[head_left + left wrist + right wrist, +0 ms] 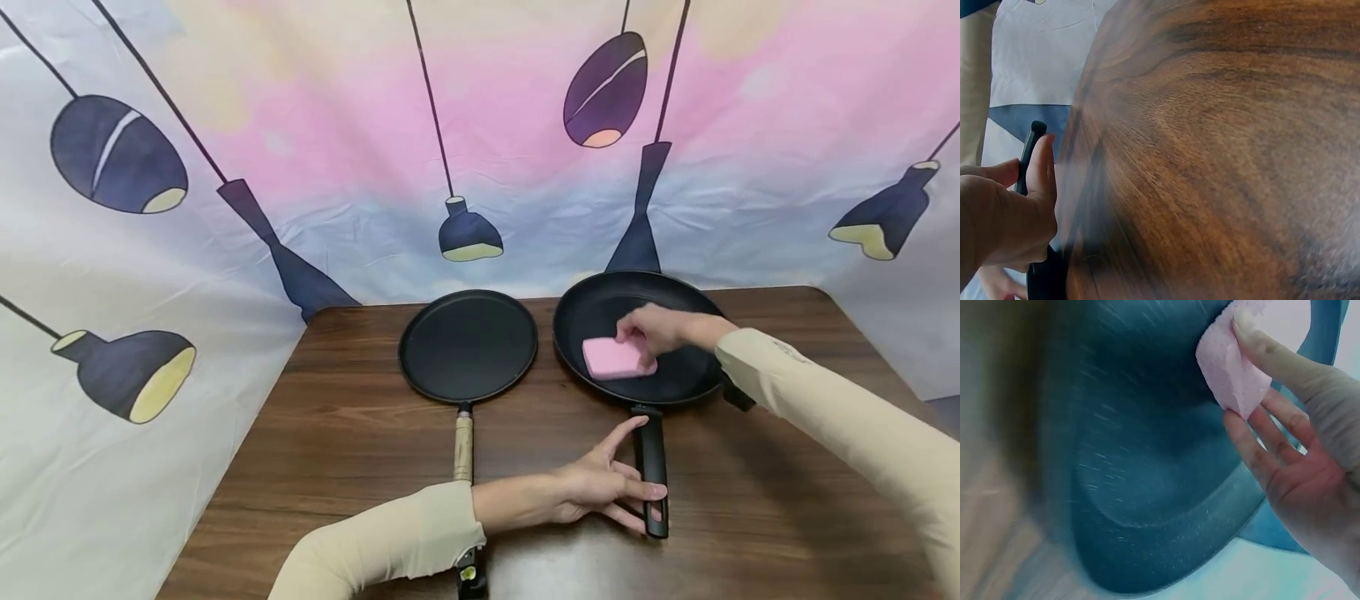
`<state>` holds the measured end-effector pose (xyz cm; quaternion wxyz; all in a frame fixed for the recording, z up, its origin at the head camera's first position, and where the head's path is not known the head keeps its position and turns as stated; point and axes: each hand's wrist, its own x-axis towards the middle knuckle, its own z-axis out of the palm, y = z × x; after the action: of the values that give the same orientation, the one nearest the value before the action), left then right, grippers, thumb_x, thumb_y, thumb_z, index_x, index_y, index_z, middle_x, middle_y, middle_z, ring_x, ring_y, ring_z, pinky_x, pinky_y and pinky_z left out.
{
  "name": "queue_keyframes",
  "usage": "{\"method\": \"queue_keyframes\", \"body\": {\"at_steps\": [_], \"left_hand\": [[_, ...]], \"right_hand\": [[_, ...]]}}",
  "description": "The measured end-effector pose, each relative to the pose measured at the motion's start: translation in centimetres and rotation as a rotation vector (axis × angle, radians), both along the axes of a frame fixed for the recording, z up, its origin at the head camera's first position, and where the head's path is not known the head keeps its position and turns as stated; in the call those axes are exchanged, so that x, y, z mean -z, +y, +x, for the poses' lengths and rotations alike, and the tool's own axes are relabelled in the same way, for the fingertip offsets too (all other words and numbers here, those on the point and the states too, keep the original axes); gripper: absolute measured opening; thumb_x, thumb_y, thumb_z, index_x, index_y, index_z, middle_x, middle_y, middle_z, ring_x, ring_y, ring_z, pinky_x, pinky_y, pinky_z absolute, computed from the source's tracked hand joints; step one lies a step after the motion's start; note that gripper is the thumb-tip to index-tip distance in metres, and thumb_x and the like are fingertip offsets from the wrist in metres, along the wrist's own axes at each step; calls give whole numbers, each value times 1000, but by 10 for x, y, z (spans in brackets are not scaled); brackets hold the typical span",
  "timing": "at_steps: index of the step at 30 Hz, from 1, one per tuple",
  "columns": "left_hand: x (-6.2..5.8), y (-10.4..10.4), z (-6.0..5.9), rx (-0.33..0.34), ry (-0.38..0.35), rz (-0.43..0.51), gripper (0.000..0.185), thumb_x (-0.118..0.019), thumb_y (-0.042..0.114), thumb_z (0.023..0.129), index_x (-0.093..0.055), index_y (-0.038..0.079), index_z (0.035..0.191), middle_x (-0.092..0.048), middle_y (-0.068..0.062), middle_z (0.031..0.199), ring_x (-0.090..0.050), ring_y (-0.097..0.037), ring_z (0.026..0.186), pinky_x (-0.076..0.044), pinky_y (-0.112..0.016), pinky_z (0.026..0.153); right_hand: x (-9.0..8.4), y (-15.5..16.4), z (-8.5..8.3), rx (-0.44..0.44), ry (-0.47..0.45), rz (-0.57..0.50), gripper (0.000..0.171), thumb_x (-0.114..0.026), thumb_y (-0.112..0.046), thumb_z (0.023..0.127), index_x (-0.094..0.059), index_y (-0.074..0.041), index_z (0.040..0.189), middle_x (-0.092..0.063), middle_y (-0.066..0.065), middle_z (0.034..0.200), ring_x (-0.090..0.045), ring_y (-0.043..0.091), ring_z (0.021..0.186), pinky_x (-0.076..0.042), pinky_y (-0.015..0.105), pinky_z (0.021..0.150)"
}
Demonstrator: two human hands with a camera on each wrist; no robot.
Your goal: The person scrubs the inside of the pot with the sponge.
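A large black frying pan (678, 292) is on the right half of the wooden table, its black handle (654, 450) toward me. My left hand (592, 487) holds that handle; the left wrist view shows the handle between thumb and fingers of the hand (1013, 212). Inside the pan, my right hand (656, 329) pinches a pink sponge (611, 358) over the pan's inner surface. Up close in the right wrist view, the thumb presses one side of the sponge (1229, 369) and fingertips of the hand (1310, 469) touch the other. Small light streaks show on the pan (1147, 481).
A flat black pan (468, 346) with a wooden handle (463, 446) lies to the left, its handle partly behind my left forearm. The brown wooden table (337, 433) meets a cloth backdrop (337, 125) with printed lamps.
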<state>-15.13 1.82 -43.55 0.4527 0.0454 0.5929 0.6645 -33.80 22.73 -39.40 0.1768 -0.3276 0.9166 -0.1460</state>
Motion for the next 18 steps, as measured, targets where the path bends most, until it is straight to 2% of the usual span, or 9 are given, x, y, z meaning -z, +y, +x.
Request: {"method": "queue_keyframes", "body": {"at_steps": [3,6,10,14,18], "left_hand": [[1,2,1,2,-8,1,79,-68,1,97,-32,53,146,-71,-10,89,-73,-25,82,-64,-49,83],[1,4,2,9,-13,0,80,-67,1,97,-31,53,146,-71,-10,89,-74,-26,84,-64,-48,83],[1,3,3,-14,-5,-3,80,-67,0,97,-30,53,145,-71,-10,87,-74,-27,85,-64,-48,82],[2,5,6,-35,-2,-9,80,-67,-1,97,-31,53,144,-70,-10,84,-73,-26,81,-64,-49,82],[1,7,7,-41,-2,-5,80,-67,-2,96,-33,53,142,-70,-9,82,-73,-26,79,-64,-50,82]], "right_hand": [[-2,1,18,-33,-32,20,39,-94,-13,72,-67,-7,100,-62,4,94,-49,16,82,-45,26,71],[-2,-1,23,-32,-18,39,37,-94,-13,72,-66,-8,96,-62,4,93,-50,15,81,-46,27,70],[0,-7,-5,19,10,35,34,-92,-9,74,-68,-5,98,-63,7,92,-51,18,81,-47,30,70],[7,0,-43,189,60,4,37,-87,-5,77,-69,2,108,-62,14,94,-52,26,83,-47,35,72],[9,7,-62,323,54,13,41,-82,-2,79,-67,5,116,-62,18,99,-53,31,89,-48,39,75]]}}
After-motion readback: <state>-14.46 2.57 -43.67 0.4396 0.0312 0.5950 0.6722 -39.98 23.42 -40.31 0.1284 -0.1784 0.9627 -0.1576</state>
